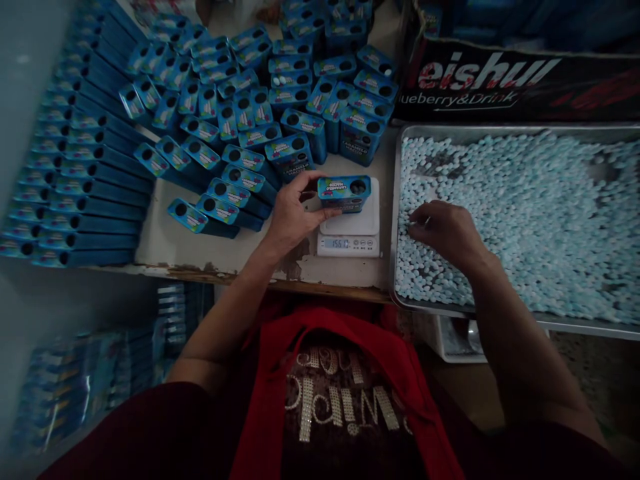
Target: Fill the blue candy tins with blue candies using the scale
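On our worn table point(200, 252), our left hand point(295, 212) pinches the blue box point(343, 190) on the scale point(350, 225); pressing could fool the number point(337, 244). Our right hand point(450, 230) bends over candies point(525, 200); whether it's pinching any, we can't tell.

Shiny metal, smooth plastic and soft cloth.
From where I stand, the big tray point(440, 308) looks like metal, with a smooth, shiny rim. The little scale point(353, 227) is smooth white plastic. The small candies point(540, 220) look smooth and dull, like chalk. The blue candy boxes point(243, 107) look slick; I can't tell if they are card or plastic. The black carton point(480, 87) is printed cardboard. The tabletop point(215, 248) has rough, chipped paint and a wood edge point(345, 290). The red apron point(265, 387) is matt cloth, and the dark shirt point(130, 433) has sparkly letters point(306, 407).
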{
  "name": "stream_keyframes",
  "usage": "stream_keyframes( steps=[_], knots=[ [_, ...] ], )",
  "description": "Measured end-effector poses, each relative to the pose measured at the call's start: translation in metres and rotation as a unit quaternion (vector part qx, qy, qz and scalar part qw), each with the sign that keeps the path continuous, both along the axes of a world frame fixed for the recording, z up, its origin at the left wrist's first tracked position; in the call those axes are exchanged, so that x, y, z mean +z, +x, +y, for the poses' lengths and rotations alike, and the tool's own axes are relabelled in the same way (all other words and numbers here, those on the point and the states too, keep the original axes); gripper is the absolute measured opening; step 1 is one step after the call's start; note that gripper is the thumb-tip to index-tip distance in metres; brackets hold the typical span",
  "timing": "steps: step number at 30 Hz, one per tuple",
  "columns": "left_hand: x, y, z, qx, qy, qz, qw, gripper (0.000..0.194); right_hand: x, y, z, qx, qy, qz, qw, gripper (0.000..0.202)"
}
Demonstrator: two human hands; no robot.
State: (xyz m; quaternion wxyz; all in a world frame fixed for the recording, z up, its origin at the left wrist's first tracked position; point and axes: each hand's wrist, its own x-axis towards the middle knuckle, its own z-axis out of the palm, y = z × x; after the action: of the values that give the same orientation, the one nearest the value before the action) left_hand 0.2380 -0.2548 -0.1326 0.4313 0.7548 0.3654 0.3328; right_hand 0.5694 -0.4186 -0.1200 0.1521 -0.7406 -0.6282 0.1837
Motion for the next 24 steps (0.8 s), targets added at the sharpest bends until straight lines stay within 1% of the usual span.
stream_keyframes(
  steps=[2, 4, 6, 8, 10, 11, 12, 13, 14, 16, 17, 18, 19, 20, 21, 24],
  knots=[
    [-0.002, 0.002, 0.001, -0.012, -0.004, -0.016, 1.0, 0.068, 0.003, -0.001, 0.001, -0.025, -0.001, 0.03, 0.999, 0.011],
    [-0.004, 0.007, 0.002, -0.019, -0.015, -0.032, 0.999, 0.065, 0.006, 0.0, 0.003, -0.074, -0.003, 0.087, 0.993, 0.01],
    [-0.004, 0.013, 0.004, -0.02, -0.026, -0.036, 0.999, 0.061, 0.008, 0.003, 0.005, -0.127, -0.014, 0.169, 0.977, 0.014],
    [-0.001, 0.02, 0.005, -0.027, -0.01, -0.031, 0.999, 0.053, 0.01, 0.007, 0.006, -0.158, -0.005, 0.205, 0.966, 0.02],
    [0.008, 0.027, 0.005, -0.049, 0.062, -0.017, 0.997, 0.038, 0.012, 0.008, 0.007, -0.167, 0.05, 0.196, 0.965, 0.025],
    [0.014, 0.032, 0.005, -0.066, 0.115, -0.007, 0.991, 0.032, 0.013, 0.006, 0.007, -0.169, 0.081, 0.211, 0.959, 0.028],
    [0.02, 0.038, 0.004, -0.085, 0.174, 0.001, 0.981, 0.03, 0.014, 0.003, 0.008, -0.171, 0.1, 0.257, 0.946, 0.033],
    [0.027, 0.045, 0.002, -0.101, 0.234, 0.007, 0.967, 0.032, 0.016, -0.001, 0.009, -0.176, 0.106, 0.333, 0.92, 0.039],
    [0.033, 0.054, 0.0, -0.114, 0.29, 0.012, 0.95, 0.035, 0.017, -0.006, 0.011, -0.184, 0.097, 0.427, 0.88, 0.044],
    [0.041, 0.074, -0.005, -0.13, 0.389, 0.014, 0.912, 0.043, 0.019, -0.013, 0.015, -0.212, 0.049, 0.6, 0.77, 0.05],
    [0.043, 0.084, -0.008, -0.135, 0.432, 0.011, 0.892, 0.044, 0.02, -0.016, 0.016, -0.23, 0.02, 0.66, 0.715, 0.052],
    [0.043, 0.094, -0.01, -0.138, 0.465, 0.008, 0.874, 0.044, 0.02, -0.017, 0.017, -0.249, -0.007, 0.702, 0.667, 0.056],
    [0.041, 0.103, -0.012, -0.139, 0.486, 0.007, 0.863, 0.042, 0.019, -0.017, 0.018, -0.265, -0.033, 0.731, 0.628, 0.061],
    [0.039, 0.111, -0.012, -0.139, 0.493, 0.009, 0.859, 0.041, 0.018, -0.016, 0.017, -0.276, -0.053, 0.751, 0.598, 0.066],
    [0.036, 0.116, -0.012, -0.137, 0.486, 0.013, 0.863, 0.039, 0.017, -0.014, 0.016, -0.281, -0.066, 0.765, 0.575, 0.069],
    [0.027, 0.121, -0.008, -0.123, 0.424, 0.016, 0.897, 0.039, 0.012, -0.011, 0.013, -0.28, -0.08, 0.797, 0.53, 0.066]
  ],
)
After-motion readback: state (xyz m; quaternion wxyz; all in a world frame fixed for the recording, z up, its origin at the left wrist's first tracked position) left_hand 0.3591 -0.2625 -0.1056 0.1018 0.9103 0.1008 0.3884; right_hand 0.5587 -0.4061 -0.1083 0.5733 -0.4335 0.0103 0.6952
